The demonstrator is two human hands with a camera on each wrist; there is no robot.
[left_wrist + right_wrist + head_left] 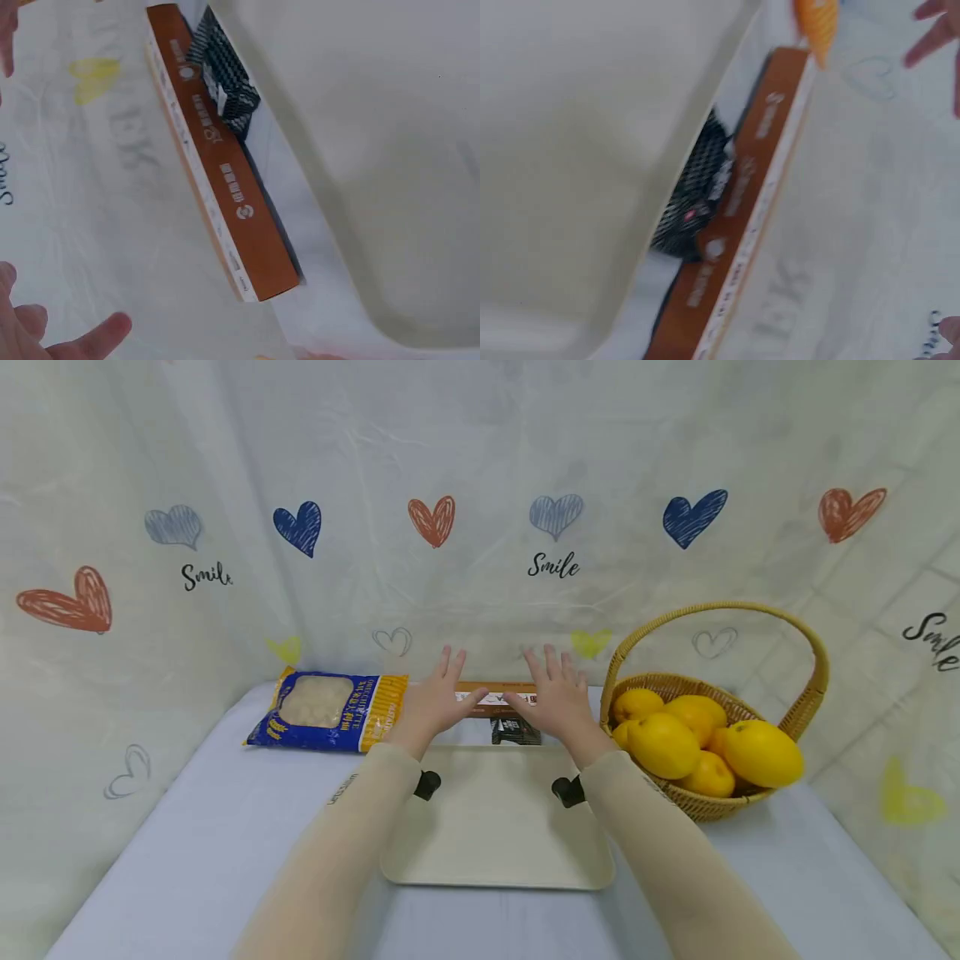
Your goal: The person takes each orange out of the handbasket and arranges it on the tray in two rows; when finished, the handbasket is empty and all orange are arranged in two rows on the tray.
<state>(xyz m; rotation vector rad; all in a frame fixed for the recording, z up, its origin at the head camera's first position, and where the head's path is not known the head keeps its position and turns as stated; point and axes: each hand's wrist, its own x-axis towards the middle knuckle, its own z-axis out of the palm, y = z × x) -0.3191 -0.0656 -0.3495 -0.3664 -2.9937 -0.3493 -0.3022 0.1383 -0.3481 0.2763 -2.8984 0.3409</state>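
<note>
Both hands hover with fingers spread above the far side of a cream tray (498, 827). My left hand (435, 702) is nearest a blue and yellow bag of pasta (326, 710), which lies to its left. My right hand (557, 697) hangs to the left of a wicker basket (705, 810). Neither hand holds anything. Behind the tray lies a long brown box (225, 165), partly hidden by the hands in the head view. A small black patterned packet (694, 195) sits between the box and the tray's far rim.
Yellow mangoes or lemon-like fruit (663, 745) fill the basket, whose tall handle (720, 607) arches above them. A white cloth covers the table (225, 852). Behind it hangs a curtain (487, 435) printed with hearts and "Smile".
</note>
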